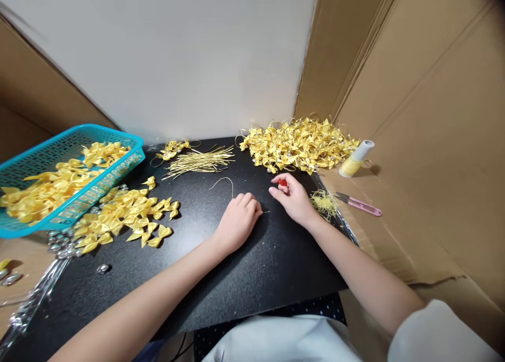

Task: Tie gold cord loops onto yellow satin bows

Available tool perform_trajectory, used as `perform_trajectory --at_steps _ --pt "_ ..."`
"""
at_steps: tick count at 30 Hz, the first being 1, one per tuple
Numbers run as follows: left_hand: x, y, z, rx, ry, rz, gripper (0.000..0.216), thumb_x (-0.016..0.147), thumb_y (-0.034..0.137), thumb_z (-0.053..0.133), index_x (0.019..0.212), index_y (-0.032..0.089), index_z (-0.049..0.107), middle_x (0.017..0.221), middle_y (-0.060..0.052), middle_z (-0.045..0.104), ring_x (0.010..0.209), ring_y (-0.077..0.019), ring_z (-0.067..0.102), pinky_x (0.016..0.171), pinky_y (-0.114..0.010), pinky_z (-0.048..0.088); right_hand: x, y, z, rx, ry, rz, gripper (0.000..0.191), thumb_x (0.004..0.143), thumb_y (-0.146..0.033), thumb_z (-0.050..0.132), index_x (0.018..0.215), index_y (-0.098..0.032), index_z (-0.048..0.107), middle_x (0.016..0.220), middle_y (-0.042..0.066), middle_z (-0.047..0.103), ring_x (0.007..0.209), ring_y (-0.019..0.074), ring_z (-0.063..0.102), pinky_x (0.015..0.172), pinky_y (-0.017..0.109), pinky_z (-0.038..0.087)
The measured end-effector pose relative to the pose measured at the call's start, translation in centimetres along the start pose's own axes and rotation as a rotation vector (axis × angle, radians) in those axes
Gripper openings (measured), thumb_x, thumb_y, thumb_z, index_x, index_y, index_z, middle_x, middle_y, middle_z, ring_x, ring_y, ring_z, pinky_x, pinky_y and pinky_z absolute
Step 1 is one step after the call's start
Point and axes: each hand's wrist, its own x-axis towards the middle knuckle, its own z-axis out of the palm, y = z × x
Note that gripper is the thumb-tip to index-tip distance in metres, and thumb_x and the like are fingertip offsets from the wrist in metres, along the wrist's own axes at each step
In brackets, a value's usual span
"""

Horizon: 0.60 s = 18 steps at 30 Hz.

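Observation:
My left hand (238, 220) rests on the black board (236, 278) with its fingers curled and pinched on a thin gold wire (224, 182) that loops away toward the back. My right hand (292, 196) lies just to the right, palm up, fingers closed round a small red object (283, 183). The two hands are a few centimetres apart. Loose yellow ribbon bows (126, 214) lie to the left of my left hand. A bundle of cut gold wires (199, 161) lies behind it.
A teal basket (118, 164) with yellow bows sits at the left. A heap of finished bows (302, 143) lies at the back right, by a thread spool (356, 158), pink snips (361, 204) and thread scraps (324, 201). Small silver beads (63, 243) lie left. Cardboard walls (426, 114) enclose the space.

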Motion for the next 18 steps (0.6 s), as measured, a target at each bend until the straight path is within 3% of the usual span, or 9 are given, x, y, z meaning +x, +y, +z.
perform_trajectory --at_steps 4,6,9,11,15,18 --pt "-0.2 -0.3 -0.9 -0.409 0.113 -0.16 0.016 0.096 0.024 0.041 0.084 0.018 0.049 0.087 -0.004 0.054 0.083 -0.017 0.05 0.078 -0.031 0.042 -0.6 -0.4 0.6 0.136 -0.005 0.031 0.043 0.068 -0.036 0.074 0.064 -0.023 0.033 0.056 -0.01 0.033 0.05 0.0076 0.032 0.053 0.024 0.034" --pt "-0.3 -0.4 -1.1 -0.579 0.121 -0.238 0.021 0.097 0.03 0.04 0.082 0.018 0.048 0.083 -0.003 0.052 0.078 -0.0149 0.048 0.075 -0.029 0.042 -1.0 -0.8 1.0 0.239 -0.051 0.041 0.048 0.065 -0.033 0.077 0.064 -0.023 0.031 0.061 -0.008 0.047 0.055 0.0086 0.044 0.06 0.025 0.042" --pt "-0.5 -0.3 -0.8 -0.781 0.091 -0.292 0.027 0.096 0.039 0.042 0.08 0.018 0.047 0.079 -0.001 0.05 0.074 -0.0137 0.046 0.071 -0.027 0.041 -1.7 -1.5 1.9 0.373 -0.134 0.049 0.049 0.064 -0.031 0.079 0.065 -0.023 0.031 0.084 0.0 0.068 0.074 0.0136 0.062 0.077 0.032 0.051" --pt "-0.5 -0.2 -0.6 -0.846 0.057 -0.3 0.029 0.095 0.042 0.044 0.08 0.018 0.049 0.08 -0.001 0.051 0.076 -0.0139 0.047 0.072 -0.027 0.041 -1.9 -1.7 2.2 0.411 -0.148 0.063 0.049 0.065 -0.031 0.078 0.064 -0.023 0.03 0.087 0.002 0.072 0.078 0.0155 0.066 0.082 0.035 0.052" --pt "-0.5 0.0 -0.6 -0.859 0.015 -0.318 0.029 0.094 0.043 0.047 0.081 0.017 0.053 0.08 -0.001 0.053 0.076 -0.0137 0.048 0.072 -0.026 0.041 -1.8 -1.4 2.4 0.444 -0.109 0.126 0.053 0.061 -0.032 0.082 0.059 -0.023 0.03 0.072 0.001 0.072 0.07 0.0164 0.066 0.079 0.037 0.052" --pt "-0.6 0.0 -0.8 -0.864 0.102 -0.287 0.025 0.094 0.038 0.047 0.087 0.017 0.059 0.087 -0.003 0.057 0.082 -0.0145 0.053 0.076 -0.027 0.043 -1.6 -1.2 2.4 0.562 -0.034 0.216 0.059 0.055 -0.032 0.086 0.058 -0.022 0.028 0.069 -0.001 0.071 0.067 0.015 0.066 0.077 0.034 0.052"
